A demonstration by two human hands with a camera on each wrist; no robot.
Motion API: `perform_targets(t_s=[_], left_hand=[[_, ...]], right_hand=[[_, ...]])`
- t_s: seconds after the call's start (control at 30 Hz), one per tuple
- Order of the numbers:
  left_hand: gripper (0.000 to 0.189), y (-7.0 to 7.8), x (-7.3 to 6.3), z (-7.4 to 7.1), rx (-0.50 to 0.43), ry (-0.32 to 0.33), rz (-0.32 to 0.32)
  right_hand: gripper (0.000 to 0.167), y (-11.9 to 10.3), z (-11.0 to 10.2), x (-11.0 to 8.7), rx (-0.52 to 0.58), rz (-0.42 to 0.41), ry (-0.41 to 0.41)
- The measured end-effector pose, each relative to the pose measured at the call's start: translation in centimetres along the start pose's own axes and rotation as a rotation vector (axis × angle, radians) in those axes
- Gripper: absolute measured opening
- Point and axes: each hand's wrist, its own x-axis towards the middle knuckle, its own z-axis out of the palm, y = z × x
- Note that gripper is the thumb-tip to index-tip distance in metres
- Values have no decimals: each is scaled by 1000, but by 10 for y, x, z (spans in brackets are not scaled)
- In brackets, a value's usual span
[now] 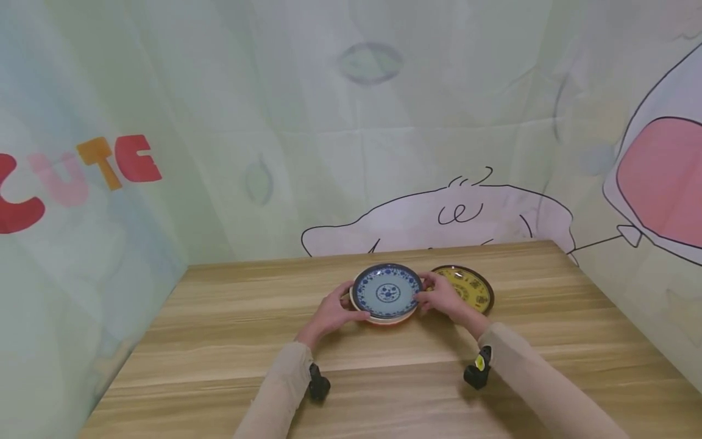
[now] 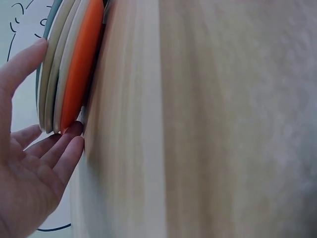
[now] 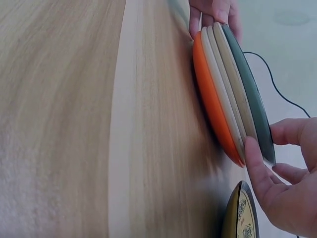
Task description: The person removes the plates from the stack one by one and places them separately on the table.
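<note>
Left backdrop (image 1: 99,256): "CUTE" (image 1: 77,183) in red, pink, orange and red capitals.
Yellow plate (image 1: 473,289): marks (image 1: 481,299) too small to read.

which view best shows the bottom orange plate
Right wrist: the orange plate shows nearly end to end, side-on. The left wrist view crops it at the top; the head view shows only a thin edge.

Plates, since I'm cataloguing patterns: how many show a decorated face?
2: the blue plate atop the held stack, and the yellow plate to its right. Any faces lower down are hidden.
</note>
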Motion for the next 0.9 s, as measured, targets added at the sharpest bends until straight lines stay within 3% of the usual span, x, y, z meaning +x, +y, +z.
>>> perform_targets(t_s=[0.3,0.7,0.9], left_hand=[[93,2,-2,-1,-5,-4,28],[94,0,0,0,5,-6,7],[94,-1,0,-1,11,-4,14]], right_hand=[[57,4,-3,1,33,12,-7],[59,4,-10,-4,51,40,-48],[60,3,-14,-7,90,14,-83]])
